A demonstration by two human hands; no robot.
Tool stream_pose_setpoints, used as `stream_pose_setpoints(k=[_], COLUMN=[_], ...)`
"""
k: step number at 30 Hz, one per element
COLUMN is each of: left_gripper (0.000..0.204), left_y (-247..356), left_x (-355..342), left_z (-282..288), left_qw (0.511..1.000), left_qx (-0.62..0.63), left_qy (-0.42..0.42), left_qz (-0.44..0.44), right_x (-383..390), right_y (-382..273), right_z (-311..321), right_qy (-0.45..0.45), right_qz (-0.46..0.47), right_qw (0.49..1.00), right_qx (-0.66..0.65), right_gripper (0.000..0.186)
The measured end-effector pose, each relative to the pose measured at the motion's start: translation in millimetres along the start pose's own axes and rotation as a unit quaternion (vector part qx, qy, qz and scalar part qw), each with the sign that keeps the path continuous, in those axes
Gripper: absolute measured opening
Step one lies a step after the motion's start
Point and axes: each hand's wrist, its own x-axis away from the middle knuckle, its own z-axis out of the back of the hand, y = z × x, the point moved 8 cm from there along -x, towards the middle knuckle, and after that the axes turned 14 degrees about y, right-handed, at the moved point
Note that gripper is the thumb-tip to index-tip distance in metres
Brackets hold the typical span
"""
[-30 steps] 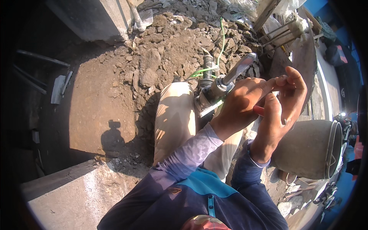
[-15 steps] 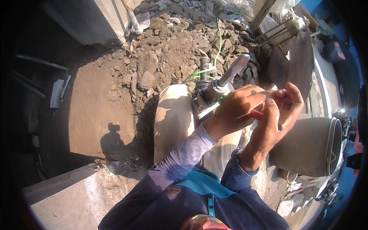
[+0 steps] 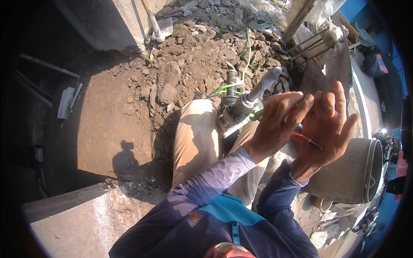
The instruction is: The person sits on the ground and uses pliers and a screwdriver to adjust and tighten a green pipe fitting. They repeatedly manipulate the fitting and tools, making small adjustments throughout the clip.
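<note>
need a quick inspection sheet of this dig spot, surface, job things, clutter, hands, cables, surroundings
surface: dry brown soil with a heap of broken clods and stones.
job's things: grey metal pipe fitting rising at a slant by the knee; red-handled tool lying across the right palm.
clutter: small flat grey piece on the shaded ground; long tool handle leaning at the wall.
hands: left hand beside the fitting, fingers bent; right hand open, palm up.
cables: thin green wire over the rubble.
surroundings: concrete wall, concrete ledge, large grey bucket.
</note>
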Motion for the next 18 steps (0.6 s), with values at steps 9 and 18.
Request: stream_pose_setpoints(k=[9, 18], left_gripper=[0.073, 0.075], left_y=[3, 3], left_x=[-9, -5], left_z=[-1, 2], left_qw=[0.992, 0.985], left_qx=[-0.049, -0.091], left_qy=[0.102, 0.136], left_qz=[-0.048, -0.048], right_x=[-28, -47], right_y=[3, 12], right_z=[-23, -27], right_qy=[-0.140, -0.145], right_qz=[-0.072, -0.122], right_qw=[0.986, 0.980], right_qx=[-0.057, -0.053], right_gripper=[0.075, 0.073])
